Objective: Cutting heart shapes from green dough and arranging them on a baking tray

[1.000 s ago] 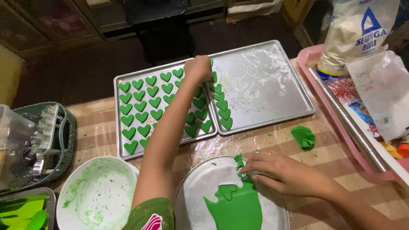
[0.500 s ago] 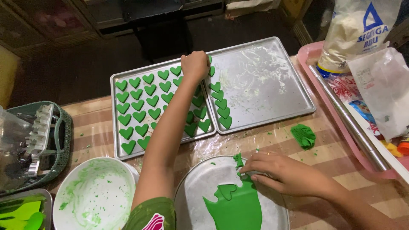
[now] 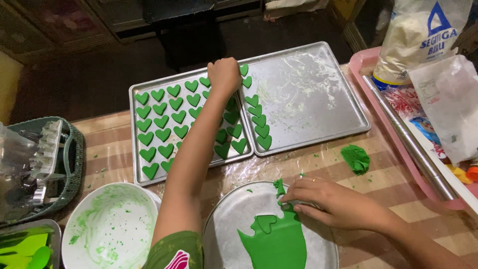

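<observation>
Already the left tray is nearly full of green hearts; the right tray beside it has one column. The left hand is curled at the left tray's top edge, its grip hidden, while the right hand's fingers press flat on the dough sheet below the trays, much of it uncut.

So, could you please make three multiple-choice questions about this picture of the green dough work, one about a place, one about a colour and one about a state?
1. Where is the left hand?
A. Over the far end of the baking tray filled with heart shapes
B. Inside the white bowl
C. On the pink tray

2. What colour is the rolled dough sheet on the round metal plate?
A. Yellow
B. Green
C. Brown

3. In what state is the second baking tray, on the right?
A. Completely full of hearts
B. Turned upside down
C. Mostly bare, with hearts only along its left edge

Answers:
1. A: the left arm reaches across the hearts to the far end of that tray.
2. B: the sheet under the right hand is bright green.
3. C: one column of hearts lies at the left edge; the rest is bare metal.
</observation>
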